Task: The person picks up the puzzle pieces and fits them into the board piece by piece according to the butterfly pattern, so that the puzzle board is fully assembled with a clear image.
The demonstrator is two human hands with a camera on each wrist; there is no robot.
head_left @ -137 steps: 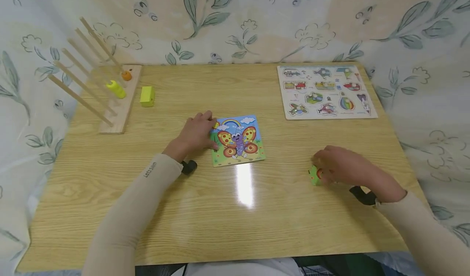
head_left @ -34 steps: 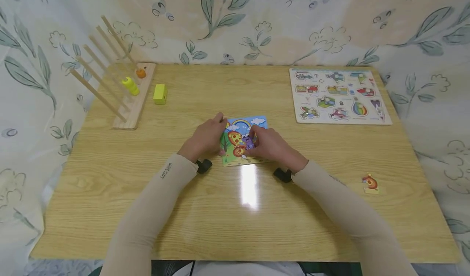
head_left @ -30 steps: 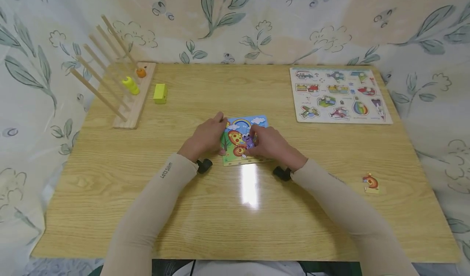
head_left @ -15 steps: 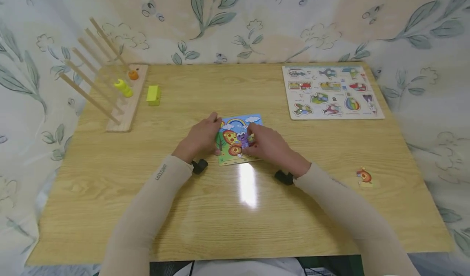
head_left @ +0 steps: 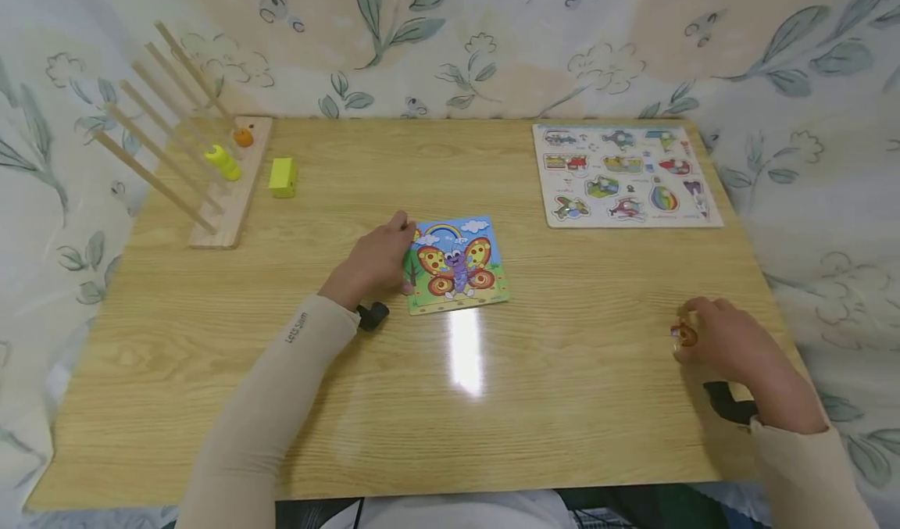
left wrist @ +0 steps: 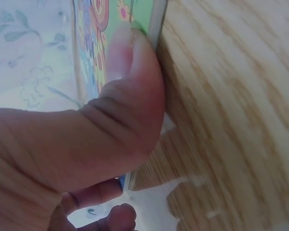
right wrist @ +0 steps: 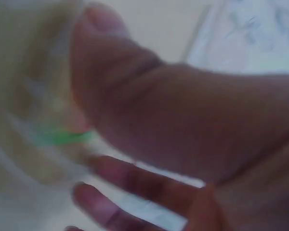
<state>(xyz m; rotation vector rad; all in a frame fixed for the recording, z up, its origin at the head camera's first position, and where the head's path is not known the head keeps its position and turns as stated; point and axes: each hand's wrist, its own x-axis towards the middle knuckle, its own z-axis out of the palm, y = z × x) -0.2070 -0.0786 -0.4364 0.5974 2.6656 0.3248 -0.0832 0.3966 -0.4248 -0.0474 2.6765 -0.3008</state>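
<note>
A square butterfly jigsaw puzzle (head_left: 458, 267) lies flat near the middle of the table. At its left edge, my left hand (head_left: 373, 263) holds the board, with the thumb (left wrist: 130, 91) bent over the edge onto the picture and other fingers at the far corner. Farther right, a small jigsaw piece (head_left: 685, 334) with an orange ring on it lies on the tabletop. My right hand (head_left: 734, 345) is right at that piece, thumb and fingertips on either side with a gap between them. The right wrist view is blurred.
A wooden peg stand (head_left: 242, 193) with tall rods and yellow and orange beads stands at back left. Beside it sits a yellow block (head_left: 283, 177). A vehicle puzzle board (head_left: 626, 173) lies at back right. Floral cloth (head_left: 492, 37) hangs behind the table (head_left: 548, 404).
My right hand has left the butterfly puzzle and moved right to the small piece. The left hand keeps its hold on the board's left edge. The head view has shifted slightly.
</note>
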